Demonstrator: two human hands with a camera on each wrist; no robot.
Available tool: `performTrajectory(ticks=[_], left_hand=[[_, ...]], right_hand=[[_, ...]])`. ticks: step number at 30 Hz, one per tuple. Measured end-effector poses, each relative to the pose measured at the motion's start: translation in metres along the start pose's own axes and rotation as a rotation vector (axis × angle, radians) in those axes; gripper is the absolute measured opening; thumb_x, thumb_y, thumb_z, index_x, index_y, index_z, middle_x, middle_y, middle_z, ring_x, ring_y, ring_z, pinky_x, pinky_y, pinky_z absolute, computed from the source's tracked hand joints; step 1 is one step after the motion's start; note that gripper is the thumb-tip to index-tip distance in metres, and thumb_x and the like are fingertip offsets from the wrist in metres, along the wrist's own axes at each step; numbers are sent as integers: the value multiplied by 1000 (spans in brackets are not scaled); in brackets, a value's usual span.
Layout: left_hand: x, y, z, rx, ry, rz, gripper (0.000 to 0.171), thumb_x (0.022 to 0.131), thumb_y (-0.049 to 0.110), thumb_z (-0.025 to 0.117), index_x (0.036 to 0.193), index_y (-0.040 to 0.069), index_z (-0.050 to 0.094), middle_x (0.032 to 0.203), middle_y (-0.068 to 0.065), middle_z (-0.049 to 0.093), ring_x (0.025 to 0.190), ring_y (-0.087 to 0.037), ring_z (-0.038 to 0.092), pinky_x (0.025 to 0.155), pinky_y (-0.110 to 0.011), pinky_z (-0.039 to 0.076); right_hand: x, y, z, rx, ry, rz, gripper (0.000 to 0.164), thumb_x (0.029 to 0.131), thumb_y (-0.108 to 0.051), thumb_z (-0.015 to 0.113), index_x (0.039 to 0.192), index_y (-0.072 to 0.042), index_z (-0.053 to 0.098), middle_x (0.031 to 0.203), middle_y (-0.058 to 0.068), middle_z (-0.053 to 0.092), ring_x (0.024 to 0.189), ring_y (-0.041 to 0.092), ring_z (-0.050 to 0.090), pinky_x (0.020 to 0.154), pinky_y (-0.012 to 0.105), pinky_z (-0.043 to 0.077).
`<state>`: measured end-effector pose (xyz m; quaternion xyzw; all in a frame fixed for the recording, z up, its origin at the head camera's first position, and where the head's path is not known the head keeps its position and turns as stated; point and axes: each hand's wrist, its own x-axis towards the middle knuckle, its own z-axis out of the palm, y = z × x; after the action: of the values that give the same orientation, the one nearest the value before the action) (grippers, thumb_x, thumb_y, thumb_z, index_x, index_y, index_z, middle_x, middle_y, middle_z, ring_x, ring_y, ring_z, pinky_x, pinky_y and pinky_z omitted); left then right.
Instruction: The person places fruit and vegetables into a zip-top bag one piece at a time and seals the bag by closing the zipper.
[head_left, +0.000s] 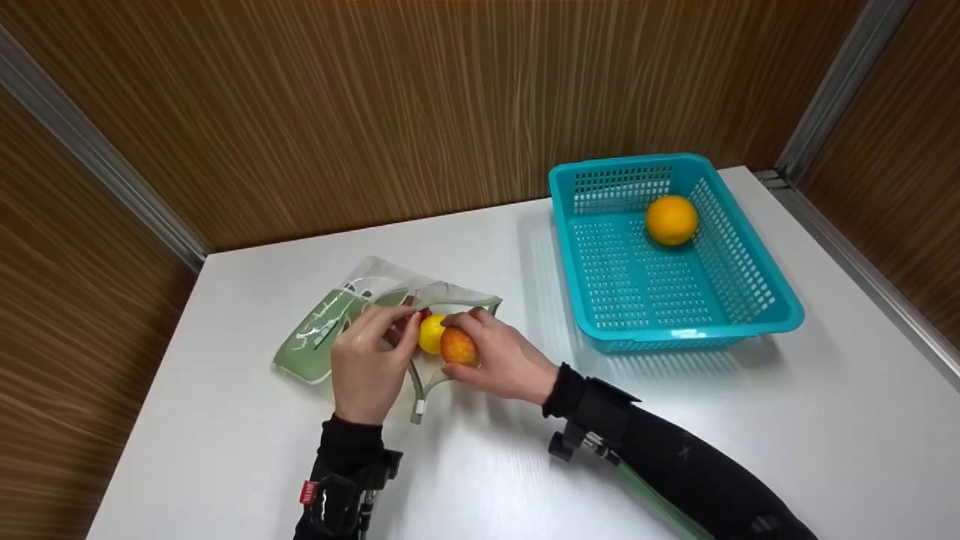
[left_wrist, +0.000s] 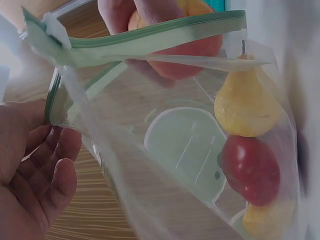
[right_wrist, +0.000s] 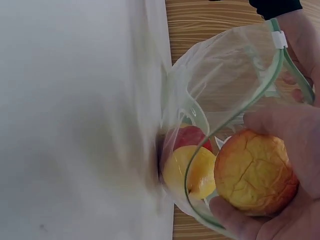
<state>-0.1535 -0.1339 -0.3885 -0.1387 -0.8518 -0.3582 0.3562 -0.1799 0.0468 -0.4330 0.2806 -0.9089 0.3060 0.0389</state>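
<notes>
A clear zip bag (head_left: 319,341) with green print and a green zip edge lies on the table, its mouth facing right. My left hand (head_left: 367,367) pinches the rim of the mouth between thumb and fingers. At the opening, my right hand (head_left: 510,364) grips a yellow-orange peach (right_wrist: 255,172) with a wrinkled skin; in the left wrist view the peach sits partly behind the bag's film. Inside the bag are a yellow pear (left_wrist: 247,107), a shiny red fruit (left_wrist: 251,170) and another yellow fruit (left_wrist: 268,220), whose kind I cannot tell.
A turquoise perforated basket (head_left: 564,247) stands at the right rear of the white table (head_left: 247,465). One orange (head_left: 672,220) lies in it, near its far right corner. Wood-grain panels (head_left: 375,112) rise behind and at both sides.
</notes>
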Motion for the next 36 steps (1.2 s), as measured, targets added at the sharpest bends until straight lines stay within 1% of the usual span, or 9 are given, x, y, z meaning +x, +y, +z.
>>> performTrajectory(ticks=[5,8,13,18,23,28,32,34,36], left_hand=[[0,2,1,4,-26,1,10,82,13,74,90,7,73,80,-5,71,62,-10,62,56,-28,56],[-1,3,3,12,-33,9,10,82,13,74,90,7,73,79,-4,71,61,-11,62,56,-28,56],[-1,4,4,15,-40,13,10,82,12,73,91,7,73,78,-4,70,61,-12,61,55,-30,55],[-2,4,4,14,-44,12,9,83,11,72,90,6,73,79,-5,70,62,-13,62,56,-32,55],[-2,3,4,25,-36,22,10,82,11,73,91,8,74,82,-4,72,64,-16,64,57,-29,54],[-3,3,3,24,-21,41,9,82,11,73,90,8,74,80,-3,71,63,-15,64,54,-27,52],[-2,2,3,21,-19,45,8,82,12,73,89,7,73,78,-4,70,61,-15,64,53,-26,51],[-2,3,3,22,-23,44,8,82,12,72,89,7,73,78,-4,70,61,-15,63,53,-28,51],[-2,3,2,26,-25,42,8,83,12,72,89,7,73,77,-4,70,61,-14,63,53,-29,51]], right_hand=[[11,-3,9,-61,-27,4,56,82,-38,72,128,-13,53,114,9,62,94,18,62,82,29,55],[16,-3,14,-86,-45,3,58,83,-38,71,131,-14,51,110,8,64,90,17,62,78,27,54],[23,-2,21,-120,-34,-14,60,85,-37,69,135,-15,46,111,9,62,90,18,63,76,28,53],[29,-2,27,-150,-28,-57,58,86,-33,68,135,-11,44,119,15,59,102,23,62,85,33,55],[36,-3,33,-125,-58,-78,53,86,-25,66,132,-7,45,127,18,54,112,26,58,93,33,52],[46,-4,40,-154,-122,-117,59,86,-21,62,139,-7,40,139,11,49,125,25,49,108,33,42],[54,-5,43,-196,-154,-165,56,87,-19,59,139,-8,42,138,5,52,126,22,49,110,33,39],[57,-5,44,-233,-159,-178,52,88,-18,57,138,-8,44,136,6,54,125,22,51,109,33,40],[59,-6,44,-295,-166,-183,49,91,-20,54,137,-7,46,136,9,54,125,23,51,108,35,43]])
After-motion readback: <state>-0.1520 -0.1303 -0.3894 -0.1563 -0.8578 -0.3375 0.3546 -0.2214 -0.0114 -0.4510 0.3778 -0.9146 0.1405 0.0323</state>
